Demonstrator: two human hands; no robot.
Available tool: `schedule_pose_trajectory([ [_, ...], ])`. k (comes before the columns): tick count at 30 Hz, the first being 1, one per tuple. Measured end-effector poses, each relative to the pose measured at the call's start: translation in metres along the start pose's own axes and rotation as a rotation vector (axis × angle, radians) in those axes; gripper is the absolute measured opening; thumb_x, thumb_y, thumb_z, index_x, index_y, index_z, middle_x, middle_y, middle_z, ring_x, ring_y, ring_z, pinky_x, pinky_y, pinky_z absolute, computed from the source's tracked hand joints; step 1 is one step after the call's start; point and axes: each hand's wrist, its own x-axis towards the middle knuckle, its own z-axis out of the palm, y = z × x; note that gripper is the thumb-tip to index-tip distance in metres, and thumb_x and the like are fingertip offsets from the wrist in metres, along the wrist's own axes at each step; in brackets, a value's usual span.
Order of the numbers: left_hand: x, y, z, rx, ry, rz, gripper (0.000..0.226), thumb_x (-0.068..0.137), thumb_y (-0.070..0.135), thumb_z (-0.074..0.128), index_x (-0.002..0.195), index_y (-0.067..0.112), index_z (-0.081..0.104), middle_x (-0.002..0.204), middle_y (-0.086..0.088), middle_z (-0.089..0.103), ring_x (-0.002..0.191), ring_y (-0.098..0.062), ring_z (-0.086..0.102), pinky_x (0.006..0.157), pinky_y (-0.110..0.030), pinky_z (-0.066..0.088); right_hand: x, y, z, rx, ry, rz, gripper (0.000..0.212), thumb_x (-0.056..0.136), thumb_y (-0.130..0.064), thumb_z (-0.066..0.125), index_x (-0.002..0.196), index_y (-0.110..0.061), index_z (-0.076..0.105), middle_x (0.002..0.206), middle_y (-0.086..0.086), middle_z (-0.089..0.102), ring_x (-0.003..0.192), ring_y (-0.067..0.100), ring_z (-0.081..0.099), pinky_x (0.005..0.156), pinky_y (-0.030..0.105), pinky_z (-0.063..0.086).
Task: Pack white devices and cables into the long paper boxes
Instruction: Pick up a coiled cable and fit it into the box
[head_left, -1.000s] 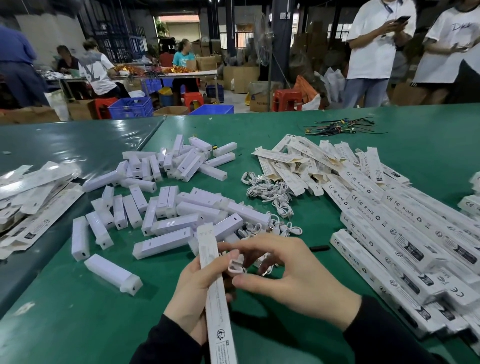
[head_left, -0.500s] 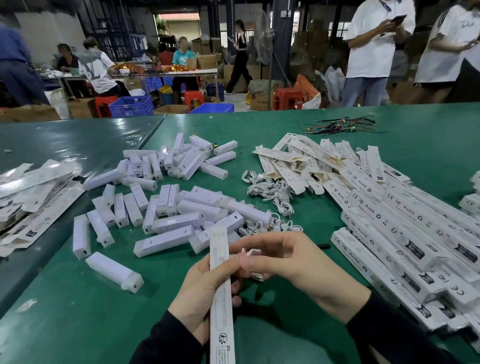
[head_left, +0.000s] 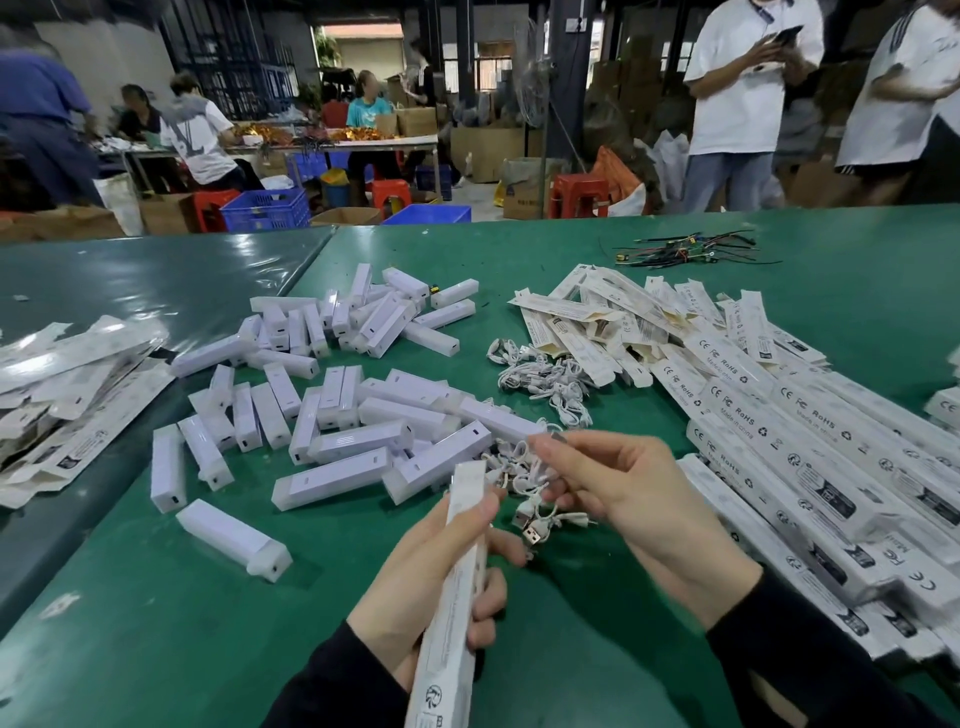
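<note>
My left hand (head_left: 431, 587) grips a long white paper box (head_left: 452, 597), its far end pointing away from me. My right hand (head_left: 623, 499) hovers just right of that end and pinches a coiled white USB cable (head_left: 540, 512), whose plug hangs below my fingers. Several white devices (head_left: 337, 410) lie scattered on the green table (head_left: 156, 623) beyond my hands. One device (head_left: 234, 538) lies alone at the near left. A heap of white cables (head_left: 540, 374) sits mid-table.
Packed long boxes (head_left: 810, 457) are stacked along the right. Flat unfolded boxes (head_left: 613, 322) lie at centre back, and more (head_left: 67, 395) at the left edge. Black cable ties (head_left: 685, 249) lie far back. People stand beyond the table.
My right hand has lifted away from the box end to the right, pulling a cable clear so its plug dangles. The box in my left hand has tilted slightly.
</note>
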Motion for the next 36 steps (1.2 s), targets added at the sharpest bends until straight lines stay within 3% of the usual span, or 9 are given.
schedule_pose_trajectory([
  [4, -0.005, -0.003, 0.002, 0.026, -0.205, -0.003, 0.039, 0.081, 0.031, 0.067, 0.113, 0.023, 0.047, 0.08, -0.013, 0.058, 0.037, -0.015, 0.036, 0.034, -0.016, 0.035, 0.003, -0.002, -0.004, 0.004, 0.083, -0.04, 0.012, 0.073, -0.004, 0.077, 0.085, -0.007, 0.076, 0.064, 0.007, 0.069, 0.05, 0.013, 0.061, 0.05, 0.017, 0.049],
  [7, -0.007, -0.004, 0.005, 0.016, -0.273, -0.007, 0.041, 0.084, 0.027, 0.062, 0.119, 0.023, 0.042, 0.082, -0.015, 0.058, 0.038, -0.015, 0.037, 0.034, -0.016, 0.036, 0.001, 0.002, 0.001, -0.018, 0.077, -0.064, 0.01, 0.072, -0.003, 0.079, 0.08, -0.008, 0.078, 0.064, 0.009, 0.07, 0.048, 0.013, 0.06, 0.05, 0.018, 0.05],
  [15, -0.01, -0.004, 0.006, 0.006, -0.304, -0.028, 0.052, 0.083, 0.027, 0.061, 0.128, 0.022, 0.036, 0.08, -0.015, 0.056, 0.036, -0.015, 0.036, 0.033, -0.015, 0.037, -0.003, 0.009, 0.009, -0.061, -0.024, -0.063, 0.005, 0.075, -0.004, 0.078, 0.077, -0.008, 0.08, 0.062, 0.008, 0.069, 0.047, 0.008, 0.054, 0.047, 0.016, 0.044],
  [19, -0.009, -0.002, 0.004, -0.039, -0.325, -0.025, 0.056, 0.081, 0.029, 0.066, 0.129, 0.019, 0.037, 0.079, -0.015, 0.055, 0.036, -0.014, 0.036, 0.033, -0.015, 0.036, -0.003, 0.01, 0.009, -0.088, -0.093, -0.052, 0.007, 0.08, -0.011, 0.074, 0.083, -0.009, 0.08, 0.066, -0.001, 0.072, 0.05, 0.0, 0.052, 0.049, 0.009, 0.04],
  [24, -0.008, 0.001, 0.002, -0.06, -0.34, -0.011, 0.054, 0.084, 0.029, 0.064, 0.126, 0.013, 0.034, 0.077, -0.013, 0.054, 0.036, -0.012, 0.037, 0.033, -0.014, 0.036, -0.001, 0.011, 0.008, -0.032, -0.139, -0.037, 0.03, 0.059, -0.037, 0.079, 0.082, -0.019, 0.079, 0.074, -0.002, 0.072, 0.062, 0.004, 0.056, 0.06, 0.014, 0.043],
  [28, -0.01, 0.0, 0.002, -0.06, -0.386, -0.037, 0.062, 0.084, 0.029, 0.062, 0.133, 0.015, 0.027, 0.077, -0.012, 0.054, 0.037, -0.012, 0.038, 0.034, -0.014, 0.037, 0.001, 0.014, 0.007, 0.044, -0.226, 0.045, 0.027, 0.053, -0.033, 0.082, 0.076, -0.018, 0.079, 0.08, 0.003, 0.074, 0.075, 0.012, 0.063, 0.073, 0.021, 0.052],
  [33, -0.01, 0.003, -0.001, -0.076, -0.435, -0.035, 0.07, 0.08, 0.031, 0.073, 0.134, 0.012, 0.033, 0.077, -0.012, 0.053, 0.037, -0.011, 0.039, 0.033, -0.014, 0.037, 0.0, 0.01, 0.0, 0.046, -0.361, 0.069, 0.015, 0.063, -0.024, 0.078, 0.075, -0.015, 0.079, 0.08, 0.002, 0.074, 0.073, 0.009, 0.068, 0.073, 0.019, 0.054],
  [36, -0.01, 0.002, 0.0, -0.073, -0.414, -0.028, 0.06, 0.079, 0.031, 0.074, 0.124, 0.013, 0.038, 0.077, -0.012, 0.053, 0.037, -0.011, 0.038, 0.033, -0.014, 0.037, -0.001, 0.008, 0.0, -0.064, -0.352, 0.015, 0.023, 0.074, -0.026, 0.071, 0.083, -0.006, 0.078, 0.08, 0.002, 0.072, 0.072, 0.008, 0.061, 0.073, 0.019, 0.049],
])
